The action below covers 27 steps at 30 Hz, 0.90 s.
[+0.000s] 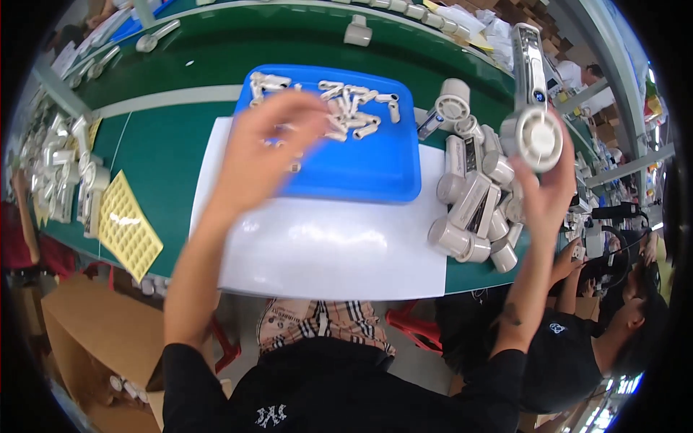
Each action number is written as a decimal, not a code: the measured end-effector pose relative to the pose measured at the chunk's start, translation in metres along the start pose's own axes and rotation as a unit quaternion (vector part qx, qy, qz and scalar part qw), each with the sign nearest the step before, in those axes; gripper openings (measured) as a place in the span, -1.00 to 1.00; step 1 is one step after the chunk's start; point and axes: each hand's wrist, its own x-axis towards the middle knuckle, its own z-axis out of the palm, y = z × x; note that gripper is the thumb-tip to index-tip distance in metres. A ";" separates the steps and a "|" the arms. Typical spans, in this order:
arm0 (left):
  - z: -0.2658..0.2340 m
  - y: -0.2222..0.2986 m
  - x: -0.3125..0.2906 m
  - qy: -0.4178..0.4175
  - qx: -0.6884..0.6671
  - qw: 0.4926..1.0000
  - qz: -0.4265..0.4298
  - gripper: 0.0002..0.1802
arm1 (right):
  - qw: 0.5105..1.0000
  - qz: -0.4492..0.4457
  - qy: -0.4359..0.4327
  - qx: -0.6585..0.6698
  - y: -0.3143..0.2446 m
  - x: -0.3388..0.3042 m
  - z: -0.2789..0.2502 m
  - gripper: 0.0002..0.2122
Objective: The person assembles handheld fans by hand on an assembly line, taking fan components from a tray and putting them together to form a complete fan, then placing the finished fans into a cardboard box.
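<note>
In my right hand [546,198] is a beige handheld fan [540,138], raised above the right side of the bench. Its round ringed head faces me and its long handle points up and away. My fingers wrap around the head. Smeared by motion, my left hand [263,148] hovers over the left part of a blue tray [346,177]; whether its fingers hold anything does not show. Small white tube-like parts [350,105] lie scattered in the tray, mostly along its far side. Close to my right hand, several more beige fans [473,206] lie in a heap.
A white sheet [332,252] lies under the tray on the green bench. To the left are a yellow sheet of round pads [130,225] and another heap of fans [68,169]. A cardboard box [101,325] stands below at the left. Another person [570,353] sits close at my right.
</note>
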 end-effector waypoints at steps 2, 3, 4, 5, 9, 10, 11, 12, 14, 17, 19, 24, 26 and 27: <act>-0.076 -0.050 -0.008 0.113 0.069 0.989 -0.067 -0.75 | 0.997 0.050 -0.052 -0.041 0.031 0.051 -0.011 -0.37; -0.100 -0.067 -0.011 0.186 0.127 0.969 -0.102 -0.71 | 0.991 0.073 -0.087 -0.071 0.058 0.074 -0.011 -0.38; -0.123 -0.090 -0.013 0.220 0.161 0.954 -0.121 -0.70 | 0.979 0.050 -0.140 -0.142 0.081 0.098 -0.016 -0.39; -0.140 -0.114 -0.015 0.255 0.194 0.937 -0.137 -0.68 | 0.958 0.026 -0.190 -0.213 0.104 0.119 -0.023 -0.40; -0.152 -0.151 -0.033 0.289 0.191 0.925 -0.155 -0.61 | 0.835 0.067 -0.321 -0.443 0.214 0.167 0.020 -0.42; -0.150 -0.151 -0.033 0.296 0.185 0.924 -0.154 -0.61 | 0.816 0.088 -0.333 -0.464 0.228 0.175 0.033 -0.42; -0.147 -0.151 -0.033 0.280 0.195 0.926 -0.159 -0.60 | 0.796 0.110 -0.344 -0.485 0.243 0.182 0.045 -0.42; -0.146 -0.152 -0.032 0.264 0.209 0.927 -0.162 -0.60 | 0.797 0.116 -0.341 -0.484 0.260 0.186 0.056 -0.42; -0.151 -0.143 -0.033 0.274 0.206 0.922 -0.182 -0.60 | 0.790 0.126 -0.336 -0.498 0.313 0.194 0.073 -0.33; -0.152 -0.143 -0.037 0.269 0.211 0.912 -0.227 -0.60 | 0.800 0.176 -0.297 -0.491 0.340 0.200 0.102 -0.27; -0.154 -0.151 -0.037 0.260 0.226 0.919 -0.194 -0.58 | 0.802 0.158 -0.260 -0.513 0.359 0.197 0.099 -0.21; -0.162 -0.153 -0.037 0.260 0.230 0.919 -0.187 -0.54 | 0.801 0.101 -0.378 -0.454 0.286 0.195 0.070 -0.68; -0.164 -0.153 -0.033 0.253 0.238 0.923 -0.165 -0.54 | 0.802 0.127 -0.390 -0.433 0.228 0.170 0.047 -0.73; -0.164 -0.156 -0.029 0.239 0.239 0.928 -0.156 -0.54 | 0.806 0.130 -0.407 -0.409 0.198 0.155 0.036 -0.78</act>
